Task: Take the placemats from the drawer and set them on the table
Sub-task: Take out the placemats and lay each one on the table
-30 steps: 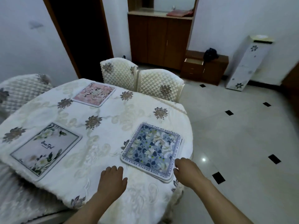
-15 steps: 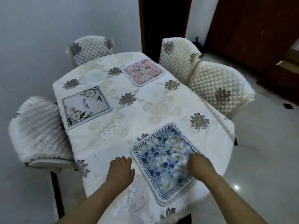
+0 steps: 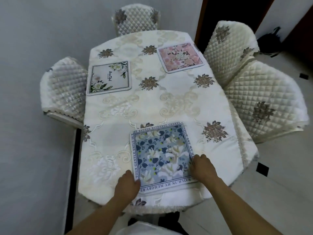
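Three placemats lie on the table [image 3: 169, 102], which wears a cream embroidered cloth. A blue floral placemat [image 3: 160, 155] with a lettered border sits at the near edge. My left hand [image 3: 127, 185] rests at its lower left corner, thumb on the border. My right hand [image 3: 203, 167] presses on its right edge with fingers down. Farther off lie a white placemat [image 3: 109, 78] with green leaves at the left and a pink floral placemat [image 3: 180, 56] at the back right. The drawer is out of view.
Quilted cream chairs surround the table: one at the left [image 3: 64, 89], one at the far end [image 3: 135, 19], two at the right [image 3: 230, 48] [image 3: 264, 106]. A grey wall runs along the left. A dark doorway [image 3: 228, 12] stands behind. Tiled floor shows at the right.
My view has swung round to face the table squarely. Both hands have moved onto the blue placemat's edges; it now lies straight at the near edge rather than angled.
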